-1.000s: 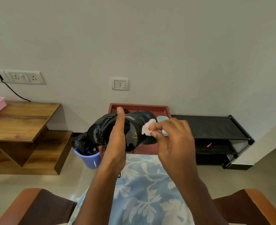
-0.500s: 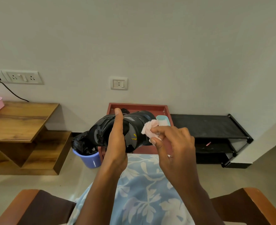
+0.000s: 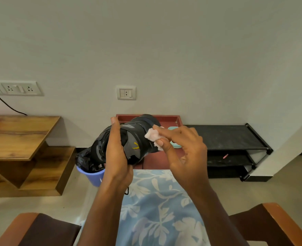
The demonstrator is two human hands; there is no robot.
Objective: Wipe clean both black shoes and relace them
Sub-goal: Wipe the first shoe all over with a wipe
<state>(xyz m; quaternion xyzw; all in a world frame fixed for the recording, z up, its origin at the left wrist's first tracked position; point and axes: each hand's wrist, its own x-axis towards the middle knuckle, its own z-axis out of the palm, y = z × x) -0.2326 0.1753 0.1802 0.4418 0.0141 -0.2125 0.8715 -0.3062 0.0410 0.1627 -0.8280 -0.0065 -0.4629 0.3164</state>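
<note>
wipe (image 3: pixel 152 136) slid further onto shoe (image 3: pixel 139 137) — right hand (image 3: pixel 185 153) pinching | left hand (image 3: pixel 116 154) gripping

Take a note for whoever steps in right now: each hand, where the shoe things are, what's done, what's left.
Left hand: grips the black shoe across its middle, holding it up in front of the lap.
Right hand: pinches a pink wipe against the shoe's right end.
Other things: a red tray lies on the floor behind the shoe. The second shoe is not in view.
Done: wiping of this shoe is under way. How much is clean cannot be told.
Left: finish this shoe, wipe the other one, relace both.
</note>
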